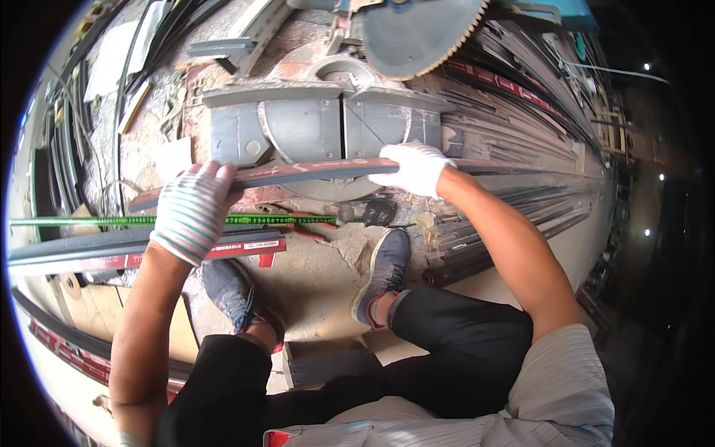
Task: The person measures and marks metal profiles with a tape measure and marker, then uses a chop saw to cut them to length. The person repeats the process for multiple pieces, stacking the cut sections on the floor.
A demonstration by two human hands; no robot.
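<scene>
A long dark metal profile with a reddish film [313, 170] spans crosswise in front of me, held in both hands. My left hand [194, 208], in a striped white glove, is closed around it left of centre. On the right, my gloved right hand [415, 167] grips the same profile, fingers over its top edge. Just beyond lies the grey saw table [302, 130] of a mitre saw, with a dark slot and a fence [272, 92]. Above it the round toothed saw blade [421, 33] is raised, apart from the profile.
A green tape measure strip [112, 220] stretches out at the left, with a dark tape case [380, 212] near my shoes. More film-wrapped profiles [134, 249] lie below it. Piles of long profiles [514, 127] fill the right. Offcuts [221, 48] lie at the far left.
</scene>
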